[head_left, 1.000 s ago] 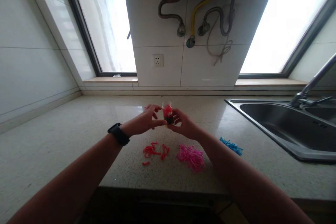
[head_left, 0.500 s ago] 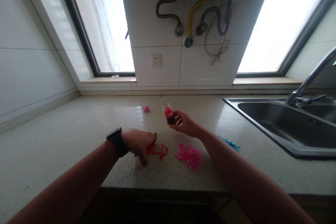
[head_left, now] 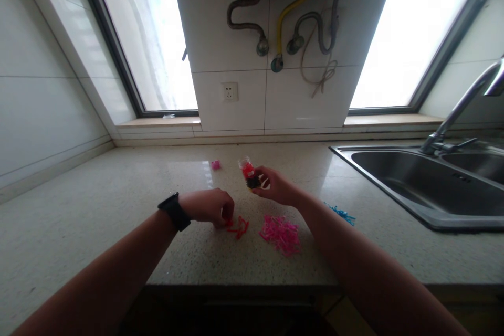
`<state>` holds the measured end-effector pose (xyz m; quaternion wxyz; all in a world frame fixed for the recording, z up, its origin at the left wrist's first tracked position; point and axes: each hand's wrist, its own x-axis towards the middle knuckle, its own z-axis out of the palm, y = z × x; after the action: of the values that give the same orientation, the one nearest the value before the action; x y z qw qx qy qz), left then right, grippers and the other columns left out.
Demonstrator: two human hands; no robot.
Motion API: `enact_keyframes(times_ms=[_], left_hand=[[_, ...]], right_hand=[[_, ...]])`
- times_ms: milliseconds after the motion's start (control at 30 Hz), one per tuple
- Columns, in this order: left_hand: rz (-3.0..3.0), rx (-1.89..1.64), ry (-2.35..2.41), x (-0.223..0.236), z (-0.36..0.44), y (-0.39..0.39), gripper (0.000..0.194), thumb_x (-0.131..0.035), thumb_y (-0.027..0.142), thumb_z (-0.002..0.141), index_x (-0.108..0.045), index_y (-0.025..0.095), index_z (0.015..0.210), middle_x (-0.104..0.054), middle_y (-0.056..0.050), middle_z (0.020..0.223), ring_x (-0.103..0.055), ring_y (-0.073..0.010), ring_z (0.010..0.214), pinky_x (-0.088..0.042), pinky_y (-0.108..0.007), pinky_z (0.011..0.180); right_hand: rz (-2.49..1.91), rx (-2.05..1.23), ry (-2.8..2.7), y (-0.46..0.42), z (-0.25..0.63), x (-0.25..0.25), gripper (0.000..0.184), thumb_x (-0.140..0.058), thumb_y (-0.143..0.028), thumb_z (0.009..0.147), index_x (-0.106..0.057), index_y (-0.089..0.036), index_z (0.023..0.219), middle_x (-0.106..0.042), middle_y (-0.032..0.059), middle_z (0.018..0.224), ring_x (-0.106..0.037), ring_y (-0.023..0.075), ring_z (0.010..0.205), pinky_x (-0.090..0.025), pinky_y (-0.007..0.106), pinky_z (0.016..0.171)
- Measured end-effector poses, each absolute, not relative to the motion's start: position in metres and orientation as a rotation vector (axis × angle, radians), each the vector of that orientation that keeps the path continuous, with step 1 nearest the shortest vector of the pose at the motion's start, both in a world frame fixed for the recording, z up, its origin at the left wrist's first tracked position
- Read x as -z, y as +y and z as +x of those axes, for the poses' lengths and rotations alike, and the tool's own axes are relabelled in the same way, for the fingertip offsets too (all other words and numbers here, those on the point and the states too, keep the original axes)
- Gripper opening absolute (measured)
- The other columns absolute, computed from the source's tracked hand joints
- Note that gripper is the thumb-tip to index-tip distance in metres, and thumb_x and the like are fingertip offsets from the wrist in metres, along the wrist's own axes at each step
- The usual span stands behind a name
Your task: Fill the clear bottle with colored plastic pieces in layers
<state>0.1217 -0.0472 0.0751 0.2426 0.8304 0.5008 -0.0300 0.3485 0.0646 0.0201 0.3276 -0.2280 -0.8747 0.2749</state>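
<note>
My right hand (head_left: 271, 185) is wrapped round a small clear jar (head_left: 247, 169), holding it tilted above the counter. Red and black contents fill the jar, with a little yellow at its base; its mouth points up and away to the left. Fingers bent down and pinched together, my left hand (head_left: 214, 207) is at the edge of a few thin red bands (head_left: 239, 228) on the counter. What sits between its fingertips is mostly hidden, but red shows there. Beside the red bands lies a heap of thin pink bands (head_left: 280, 235).
Blue bands (head_left: 342, 213) lie beyond my right forearm. A small pink object (head_left: 215, 165) stands farther back on the pale speckled counter (head_left: 98, 210). To the right is a steel sink (head_left: 397, 178) with a faucet (head_left: 452, 121). A wall socket (head_left: 229, 91) and pipes are behind.
My left hand has gone from spread over the red bands to pinched at their left edge, uncovering more of them. The jar is still in my right hand. The view has shifted slightly.
</note>
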Motion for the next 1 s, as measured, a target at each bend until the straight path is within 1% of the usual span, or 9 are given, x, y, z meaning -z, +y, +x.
enact_keyframes(times_ms=[67, 167, 400, 533, 667, 733, 867, 1000], left_hand=[[2.179, 0.033, 1.379, -0.072, 0.117, -0.045, 0.020, -0.068, 0.018, 0.063, -0.075, 0.018, 0.081, -0.072, -0.003, 0.073, -0.064, -0.0176, 0.063, -0.047, -0.026, 0.058], [2.015, -0.017, 1.342, -0.065, 0.109, -0.040, 0.016, -0.066, 0.020, 0.065, -0.074, 0.017, 0.079, -0.071, -0.003, 0.067, -0.066, -0.0176, 0.060, -0.048, -0.025, 0.054], [1.975, -0.078, 1.301, -0.055, 0.098, -0.033, 0.013, -0.066, 0.019, 0.065, -0.073, 0.016, 0.076, -0.071, -0.002, 0.068, -0.066, -0.0166, 0.060, -0.050, -0.025, 0.055], [1.938, -0.203, 1.283, -0.057, 0.088, -0.029, 0.010, -0.068, 0.021, 0.068, -0.071, 0.015, 0.076, -0.070, -0.003, 0.068, -0.065, -0.0153, 0.060, -0.050, -0.024, 0.056], [1.841, -0.466, 1.177, -0.067, 0.082, -0.027, 0.017, -0.072, 0.030, 0.074, -0.069, 0.014, 0.078, -0.070, -0.004, 0.071, -0.064, -0.0130, 0.062, -0.052, -0.025, 0.060], [1.773, -0.655, 1.136, -0.072, 0.082, -0.027, 0.020, -0.073, 0.032, 0.075, -0.069, 0.013, 0.080, -0.069, -0.004, 0.073, -0.062, -0.0113, 0.063, -0.053, -0.026, 0.063], [1.616, -1.134, 1.104, -0.080, 0.090, -0.025, 0.021, -0.075, 0.030, 0.075, -0.068, 0.013, 0.085, -0.067, -0.003, 0.078, -0.059, -0.0095, 0.068, -0.052, -0.025, 0.068], [1.529, -1.416, 1.075, -0.086, 0.103, -0.026, 0.023, -0.075, 0.029, 0.074, -0.069, 0.012, 0.089, -0.068, -0.004, 0.083, -0.060, -0.0106, 0.071, -0.052, -0.027, 0.070]], right_hand=[[-0.588, -0.723, -2.299, 0.064, 0.348, -0.020, 0.048, -0.073, -0.028, 0.075, -0.057, -0.018, 0.119, -0.067, 0.0061, 0.102, -0.059, 0.0149, 0.078, -0.048, 0.028, 0.067], [-0.578, -0.732, -2.295, 0.063, 0.348, -0.020, 0.048, -0.074, -0.028, 0.075, -0.057, -0.019, 0.119, -0.067, 0.0059, 0.102, -0.059, 0.0148, 0.078, -0.048, 0.028, 0.067], [-0.567, -0.735, -2.314, 0.063, 0.349, -0.018, 0.049, -0.074, -0.029, 0.076, -0.056, -0.019, 0.120, -0.066, 0.0057, 0.102, -0.058, 0.0144, 0.078, -0.048, 0.028, 0.068], [-0.554, -0.722, -2.326, 0.062, 0.348, -0.019, 0.048, -0.074, -0.028, 0.076, -0.056, -0.018, 0.119, -0.065, 0.0056, 0.100, -0.058, 0.0143, 0.078, -0.048, 0.028, 0.068], [-0.534, -0.710, -2.343, 0.060, 0.347, -0.020, 0.048, -0.073, -0.026, 0.075, -0.057, -0.018, 0.119, -0.065, 0.0058, 0.101, -0.058, 0.0142, 0.079, -0.048, 0.028, 0.069], [-0.533, -0.706, -2.354, 0.059, 0.346, -0.020, 0.048, -0.074, -0.026, 0.075, -0.057, -0.019, 0.120, -0.065, 0.0058, 0.101, -0.058, 0.0143, 0.078, -0.048, 0.028, 0.069], [-0.508, -0.721, -2.378, 0.057, 0.344, -0.020, 0.047, -0.073, -0.026, 0.076, -0.058, -0.019, 0.120, -0.066, 0.0057, 0.101, -0.059, 0.0145, 0.079, -0.048, 0.028, 0.070], [-0.509, -0.715, -2.393, 0.052, 0.342, -0.023, 0.047, -0.073, -0.027, 0.076, -0.059, -0.020, 0.119, -0.065, 0.0057, 0.101, -0.058, 0.0144, 0.079, -0.048, 0.028, 0.070]])
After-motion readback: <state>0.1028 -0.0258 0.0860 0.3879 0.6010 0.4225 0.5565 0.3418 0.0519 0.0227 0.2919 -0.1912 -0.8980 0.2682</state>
